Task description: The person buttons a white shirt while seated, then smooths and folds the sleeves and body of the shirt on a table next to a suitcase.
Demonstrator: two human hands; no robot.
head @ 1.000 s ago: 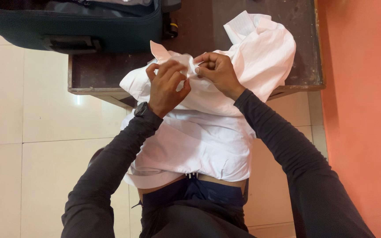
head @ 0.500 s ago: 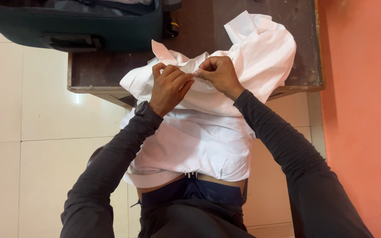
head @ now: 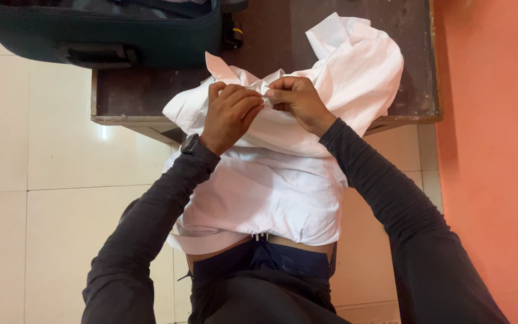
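Both hands meet at the frame's centre-top. L hand point(head: 228, 115) and R hand point(head: 296, 101) each have fingers closed in a pinch on a small fold of the white shirt point(head: 283, 180), fingertips nearly touching each other.

Risks, as I judge them: the pinch is on a thin bit of fabric only, so it could slip out if the hands pull apart w/ any force. About half the shirt hangs off the tabletop point(head: 139, 96) edge toward 6 o'clock, against the person's waist; that weight could drag the rest off the edge if the grip lets go. Cloth is bunched, so layers may get caught together in the pinch.

Shirt: white, thin, very crumpled, heaped rather than flat. A pointed collar-like flap sticks up at 11 o'clock from the hands; a loose fold lies at 1 o'clock near the orange wall point(head: 493, 150). Dark green suitcase point(head: 103, 30) sits at 10 o'clock, apart from the shirt.
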